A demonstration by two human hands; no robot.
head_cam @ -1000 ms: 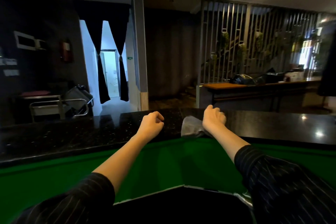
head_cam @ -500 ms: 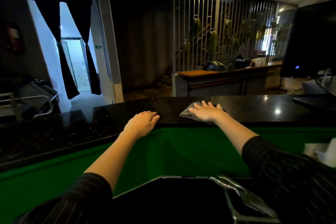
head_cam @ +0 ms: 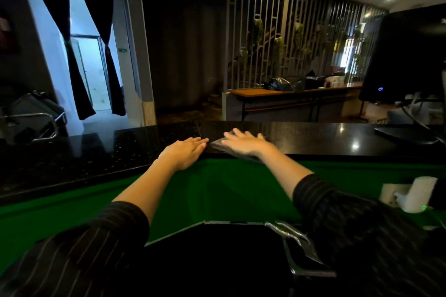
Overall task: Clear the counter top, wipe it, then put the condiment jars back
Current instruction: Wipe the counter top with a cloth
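Observation:
A black speckled stone counter top (head_cam: 96,152) runs across the view, above a green panel. My right hand (head_cam: 243,143) lies flat with spread fingers on a grey cloth (head_cam: 218,146) and presses it onto the counter near the front edge. Just left of it, my left hand (head_cam: 184,152) rests flat on the counter edge, fingers straight, holding nothing. No condiment jars are in view.
A dark monitor (head_cam: 405,55) on a stand occupies the counter's right end. A white object (head_cam: 417,194) sits low at the right on the green surface. A metal-edged item (head_cam: 299,248) lies below my arms. Beyond the counter are a wooden table (head_cam: 289,93) and a slatted screen.
My right hand went from gripping the bunched cloth to pressing it flat. My left hand opened from a loose fist to straight fingers. The view swung right, bringing the monitor in.

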